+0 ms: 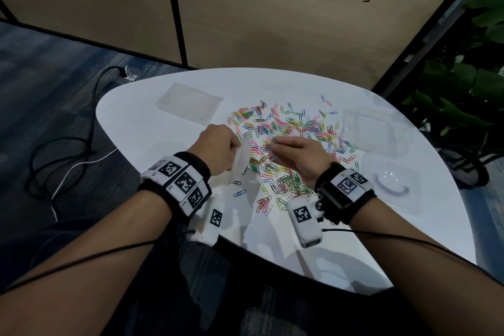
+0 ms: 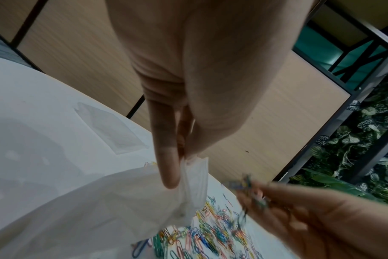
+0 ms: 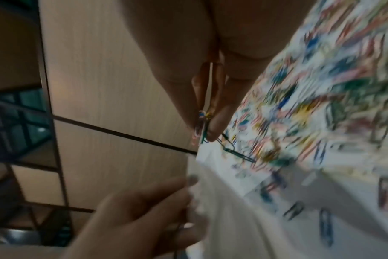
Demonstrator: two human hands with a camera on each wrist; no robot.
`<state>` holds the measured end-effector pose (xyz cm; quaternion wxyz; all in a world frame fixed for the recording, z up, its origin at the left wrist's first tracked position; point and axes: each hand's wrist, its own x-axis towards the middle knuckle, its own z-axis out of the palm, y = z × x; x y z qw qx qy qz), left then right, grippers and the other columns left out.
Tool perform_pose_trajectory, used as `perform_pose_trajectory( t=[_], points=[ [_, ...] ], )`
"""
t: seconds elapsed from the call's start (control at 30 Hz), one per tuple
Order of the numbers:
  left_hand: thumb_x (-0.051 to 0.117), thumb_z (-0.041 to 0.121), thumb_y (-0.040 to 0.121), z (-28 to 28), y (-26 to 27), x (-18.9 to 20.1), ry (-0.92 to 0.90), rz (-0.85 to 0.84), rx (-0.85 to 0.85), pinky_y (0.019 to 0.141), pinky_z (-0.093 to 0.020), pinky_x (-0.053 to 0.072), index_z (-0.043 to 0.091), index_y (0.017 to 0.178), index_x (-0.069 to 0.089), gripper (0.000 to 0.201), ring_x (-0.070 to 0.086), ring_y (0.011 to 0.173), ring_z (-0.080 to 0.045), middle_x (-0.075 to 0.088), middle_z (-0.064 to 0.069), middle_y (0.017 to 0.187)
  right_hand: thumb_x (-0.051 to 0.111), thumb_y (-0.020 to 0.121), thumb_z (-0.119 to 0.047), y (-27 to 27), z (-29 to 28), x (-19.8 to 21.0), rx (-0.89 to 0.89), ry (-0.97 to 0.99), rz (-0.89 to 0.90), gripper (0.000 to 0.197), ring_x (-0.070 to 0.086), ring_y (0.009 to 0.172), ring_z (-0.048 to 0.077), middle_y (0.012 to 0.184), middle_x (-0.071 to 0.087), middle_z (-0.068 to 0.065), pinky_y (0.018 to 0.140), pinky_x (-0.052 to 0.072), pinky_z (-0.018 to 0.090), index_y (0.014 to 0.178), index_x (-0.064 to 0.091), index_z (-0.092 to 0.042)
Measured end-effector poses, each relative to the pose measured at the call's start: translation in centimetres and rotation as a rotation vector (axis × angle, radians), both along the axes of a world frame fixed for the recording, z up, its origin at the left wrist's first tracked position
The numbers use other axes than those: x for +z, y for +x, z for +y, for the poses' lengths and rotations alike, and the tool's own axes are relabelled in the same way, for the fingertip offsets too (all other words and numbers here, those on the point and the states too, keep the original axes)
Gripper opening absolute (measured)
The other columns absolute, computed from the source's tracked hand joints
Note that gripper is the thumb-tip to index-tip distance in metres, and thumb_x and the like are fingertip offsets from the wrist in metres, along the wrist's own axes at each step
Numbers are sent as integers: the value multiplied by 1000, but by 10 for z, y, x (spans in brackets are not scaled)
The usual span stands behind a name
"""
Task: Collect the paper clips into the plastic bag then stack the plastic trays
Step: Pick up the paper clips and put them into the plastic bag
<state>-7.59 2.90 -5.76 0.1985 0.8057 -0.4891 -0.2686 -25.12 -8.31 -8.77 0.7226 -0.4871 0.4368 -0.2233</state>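
The small coloured wire paper clips (image 1: 283, 133) lie spread in a wide heap over the middle of the white rounded worktop (image 1: 313, 82), in green, blue, red, pink and yellow, and some lie apart toward the near edge. The right hand (image 1: 300, 157) is above this heap, and its grip is pressed together on a small bunch of paper clips (image 3: 203, 128) between the thumb and the fingertips (image 3: 215, 129); one dark green clip hangs down from the bunch. Just beside it, on the left, the left hand (image 1: 218, 148) holds the thin translucent white plastic bag (image 2: 113, 201). Its grip pinches the upper edge of the bag between the thumb and the forefinger, and the bag hangs down from there to the worktop. The pinched bunch is near the bag's top edge, but I cannot tell if the mouth of the bag is open. The clear flat plastic trays are on the worktop, well apart from each other: one frosted square tray (image 1: 189, 102) at the far left, one clear square tray (image 1: 368, 128) at the far right of the heap, and one clear tray with a round hollow (image 1: 392, 183) at the near right. Both wrists carry black bands with white marker blocks (image 1: 180, 184). On the dark floor left of the worktop lie black and white cables (image 1: 62, 155), and green plants (image 1: 463, 84) stand at the right.
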Motion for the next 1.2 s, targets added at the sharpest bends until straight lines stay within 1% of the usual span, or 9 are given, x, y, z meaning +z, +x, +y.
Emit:
perform_pose_trajectory(
  t=[0.17,0.33,0.47,0.57,0.7,0.77,1.03,1.1,1.2],
  points=[
    [50,4,95,-3,-5,-5,-28,31,0,80,-37,62,5,94,78,28,77,71,-26,78,-13,86,68,85,1,27,28,10,-8,104,-143,15,71,78,16,88,74,7,74,59,25,99,70,-4],
    [52,3,89,-5,-6,-4,-101,87,70,77,-35,63,6,86,78,27,77,64,-22,76,-12,72,71,82,3,38,37,-6,-14,-67,-13,15,69,78,24,92,72,15,77,59,31,95,72,-5],
    [54,-1,91,-5,-7,-4,-130,147,91,75,-38,64,4,96,78,25,77,68,-27,77,-15,88,77,74,-1,38,38,-13,98,-363,250,23,72,82,20,91,75,3,82,59,37,88,74,-20],
    [56,0,92,-4,-10,-3,-142,146,74,78,-36,64,6,98,78,24,77,71,-27,77,-14,87,74,78,-11,39,40,-11,193,-620,422,11,67,69,16,77,72,4,71,58,32,89,75,-13],
    [56,1,93,-3,-14,0,-133,139,40,80,-32,62,7,100,78,24,77,69,-23,76,-13,80,64,84,-11,39,41,-6,348,-896,583,10,48,55,8,57,54,-7,58,37,18,77,70,-14],
    [57,1,93,-2,-15,0,-132,136,36,83,-33,61,8,103,78,25,77,73,-24,76,-11,80,65,83,-7,38,41,-5,378,-896,595,12,51,58,8,64,59,-5,61,36,12,89,74,-13],
    [54,-2,89,-2,-16,-3,-102,128,-25,83,-40,60,3,93,78,25,75,75,-28,76,-17,79,54,90,-9,37,39,-6,578,-968,721,27,58,96,31,97,71,13,86,48,31,105,74,-14],
    [54,-1,91,-1,-15,-4,-97,128,-13,84,-37,61,4,96,78,25,76,71,-25,76,-17,77,51,91,-5,36,38,-9,610,-893,721,33,53,91,26,110,67,14,84,43,25,115,71,-17],
    [53,-1,91,-1,-12,-4,-97,123,17,86,-38,61,2,102,76,26,76,72,-26,76,-18,79,44,86,7,29,36,-1,566,-812,542,42,68,81,22,103,71,15,78,56,29,105,75,-14]
  ],
)
